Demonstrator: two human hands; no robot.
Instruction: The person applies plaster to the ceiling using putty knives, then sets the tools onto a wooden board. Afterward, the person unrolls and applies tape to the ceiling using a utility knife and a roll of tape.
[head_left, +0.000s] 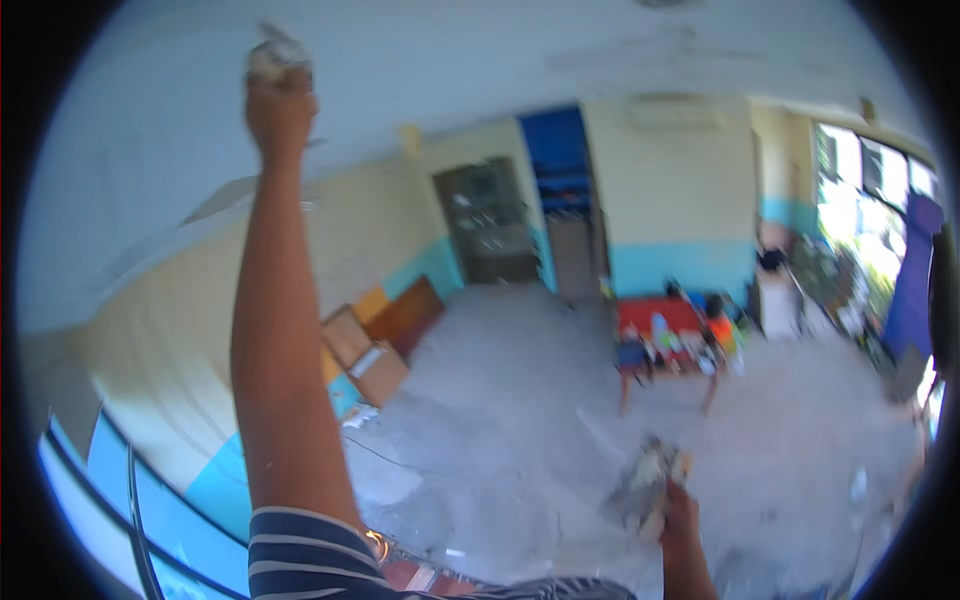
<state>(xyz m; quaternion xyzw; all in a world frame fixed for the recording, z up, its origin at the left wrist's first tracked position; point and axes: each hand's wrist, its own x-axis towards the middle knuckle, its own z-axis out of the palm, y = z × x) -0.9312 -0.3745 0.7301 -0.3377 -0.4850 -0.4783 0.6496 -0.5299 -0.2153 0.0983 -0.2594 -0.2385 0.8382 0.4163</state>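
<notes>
Stretched up high at the left, my left hand (281, 105) is closed around a small whitish-grey caked thing (280, 50) with a thin pale tip. That thing is close to the pale ceiling (420, 60); blur hides its exact kind and whether it touches. Low at the right, my right hand (680, 515) grips the edge of a flat, ragged grey-and-white thing (643, 490), smeared as if with plaster or putty. It hangs well above the floor, and blur keeps me from telling its kind.
A red table (660, 316) loaded with assorted items stands across the room. Brown boards and a box (380, 373) lean along the left wall. A dark cable (385, 455) crosses the grey floor (500, 400). Windows (110, 470) are at lower left; a purple cloth (910, 270) hangs far right.
</notes>
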